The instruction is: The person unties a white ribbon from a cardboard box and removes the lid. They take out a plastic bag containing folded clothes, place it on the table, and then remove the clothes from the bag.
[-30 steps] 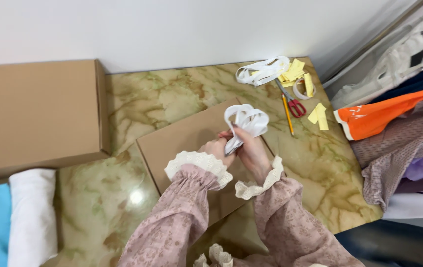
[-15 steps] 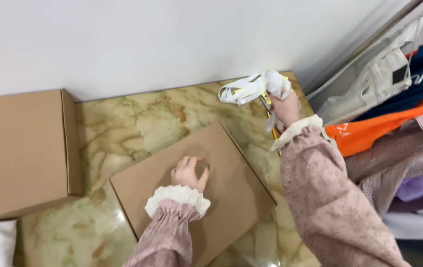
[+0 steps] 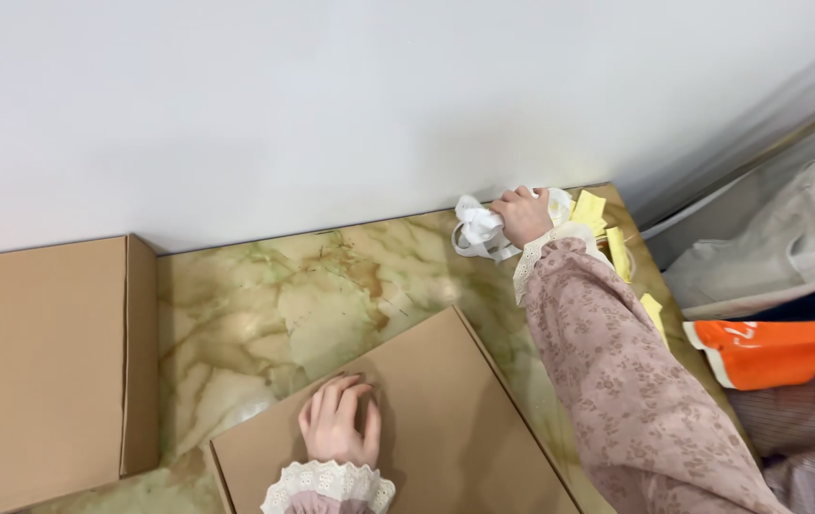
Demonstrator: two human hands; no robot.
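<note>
**Our hands on the box and the ribbon**

Our left hand (image 3: 341, 430) lies flat and open on the closed flat brown cardboard box (image 3: 446, 419). Our right hand (image 3: 524, 215) grips the bunched white fabric ribbon (image 3: 477, 228) at the far edge of the green marble table (image 3: 274, 305). What is inside the box, we cannot tell.

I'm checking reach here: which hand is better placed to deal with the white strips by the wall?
Probably the right hand: it is stretched to the far corner, gripping the white strips. The left hand lies flat on the cardboard box, well away.
</note>
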